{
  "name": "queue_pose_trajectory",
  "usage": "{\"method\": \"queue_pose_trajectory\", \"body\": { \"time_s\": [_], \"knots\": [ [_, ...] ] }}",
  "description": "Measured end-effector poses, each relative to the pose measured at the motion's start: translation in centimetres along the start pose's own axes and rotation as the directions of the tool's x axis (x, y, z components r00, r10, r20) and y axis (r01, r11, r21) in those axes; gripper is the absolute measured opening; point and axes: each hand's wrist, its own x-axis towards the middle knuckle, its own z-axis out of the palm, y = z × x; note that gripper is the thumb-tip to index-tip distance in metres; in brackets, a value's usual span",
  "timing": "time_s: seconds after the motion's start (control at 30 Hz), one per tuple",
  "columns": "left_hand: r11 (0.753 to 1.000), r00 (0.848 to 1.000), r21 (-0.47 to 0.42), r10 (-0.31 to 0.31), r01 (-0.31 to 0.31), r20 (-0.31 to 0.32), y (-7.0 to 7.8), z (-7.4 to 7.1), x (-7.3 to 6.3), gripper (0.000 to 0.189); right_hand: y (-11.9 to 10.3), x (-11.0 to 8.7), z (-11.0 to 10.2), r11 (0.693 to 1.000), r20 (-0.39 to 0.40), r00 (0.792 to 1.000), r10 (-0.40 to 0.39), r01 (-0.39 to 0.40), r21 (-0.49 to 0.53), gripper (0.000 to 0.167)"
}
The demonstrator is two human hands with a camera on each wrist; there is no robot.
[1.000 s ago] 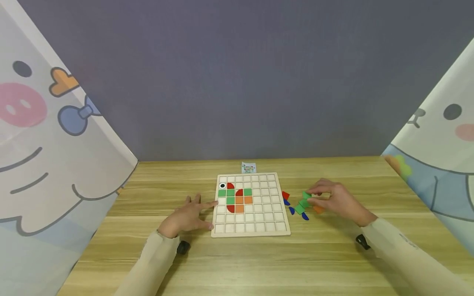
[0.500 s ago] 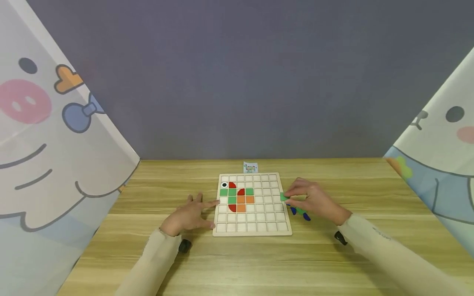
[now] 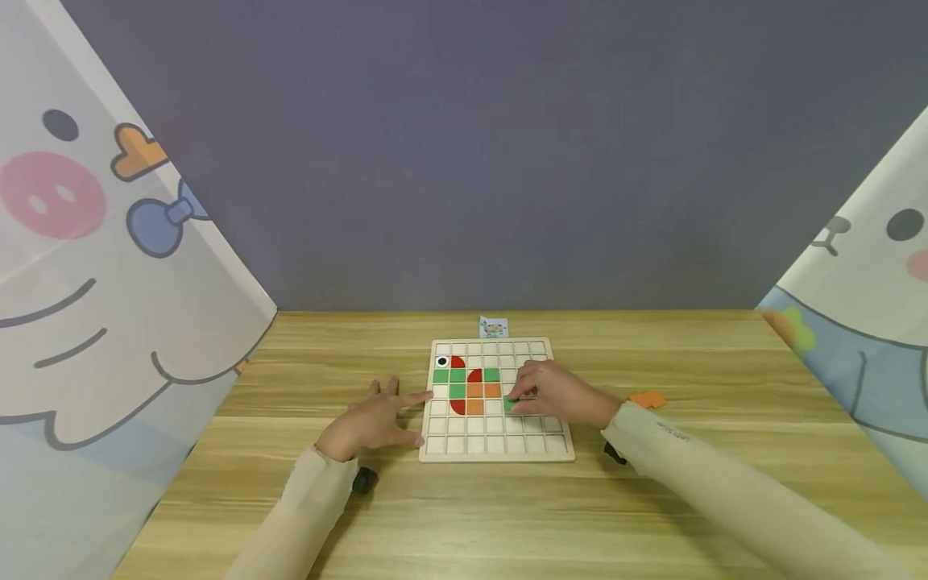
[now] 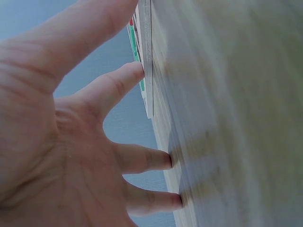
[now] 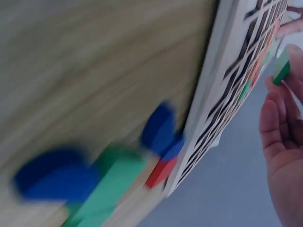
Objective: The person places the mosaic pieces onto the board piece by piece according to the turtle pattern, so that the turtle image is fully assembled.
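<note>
A wooden grid board [image 3: 500, 444] lies on the table, partly filled with green, red and orange pieces and a white eye piece [image 3: 442, 362]. My right hand [image 3: 554, 392] pinches a green square tile [image 3: 511, 403] between thumb and fingers, over the board's cells right of the orange pieces. That tile [image 5: 282, 67] looks tilted in the right wrist view; whether it touches the board cannot be told. At the board's left edge, my left hand [image 3: 373, 419] is spread, thumb and index fingertip against the edge. Its other fingertips touch the table in the left wrist view.
Orange pieces [image 3: 648, 399] lie right of the board beyond my right forearm. Blue pieces [image 5: 158, 127], green pieces [image 5: 113, 184] and a red piece [image 5: 162, 172] lie beside the board's right edge. A small picture card [image 3: 494, 328] stands behind the board, before a grey panel [image 3: 464, 161].
My right hand has lifted a green tile from the loose pieces and carried it left over the board. The left hand stays at the board's edge.
</note>
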Motion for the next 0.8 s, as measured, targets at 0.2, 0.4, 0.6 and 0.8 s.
{"method": "queue_pose_trajectory", "body": {
  "time_s": [0.2,0.4,0.6,0.8],
  "knots": [
    [1.000,1.000,0.003,0.000,0.000,0.003,0.1,-0.1,0.0,0.076,-1.0,1.6,1.2,0.998,0.048,0.997,0.055,-0.055,-0.004,0.016],
    [1.000,1.000,0.010,-0.002,0.001,0.011,0.1,0.0,0.0,0.076,-1.5,2.3,1.9,0.990,0.073,0.988,0.134,-0.129,-0.064,0.013],
    [1.000,1.000,0.001,0.001,-0.001,0.005,0.0,0.0,0.0,0.075,-1.9,2.8,2.0,0.989,0.063,0.989,0.133,-0.128,-0.068,0.012],
    [1.000,1.000,0.004,0.009,-0.009,-0.006,0.0,0.0,0.0,0.075,-2.1,2.9,2.1,0.984,0.085,0.981,0.175,-0.172,-0.039,0.009]
  ]
}}
